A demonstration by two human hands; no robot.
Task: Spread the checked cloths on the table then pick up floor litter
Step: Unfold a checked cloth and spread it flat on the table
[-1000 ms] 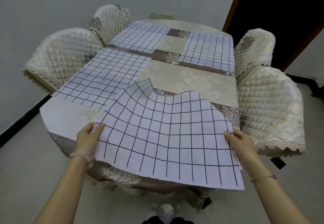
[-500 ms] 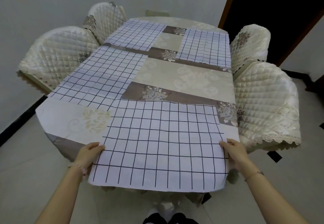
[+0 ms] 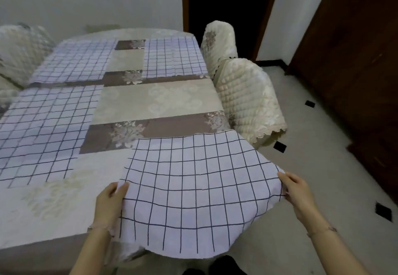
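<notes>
Head | checked cloth shifted right, overhanging table | left hand, right hand grip

White, dark-gridded checked cloth bowed over the table's near-right corner, overhanging; three other cloths flat beyond.

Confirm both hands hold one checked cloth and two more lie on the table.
Not two but three, in the head view: far left cloth, far right cloth, near left cloth. The left hand and right hand hold a fourth cloth.
</notes>
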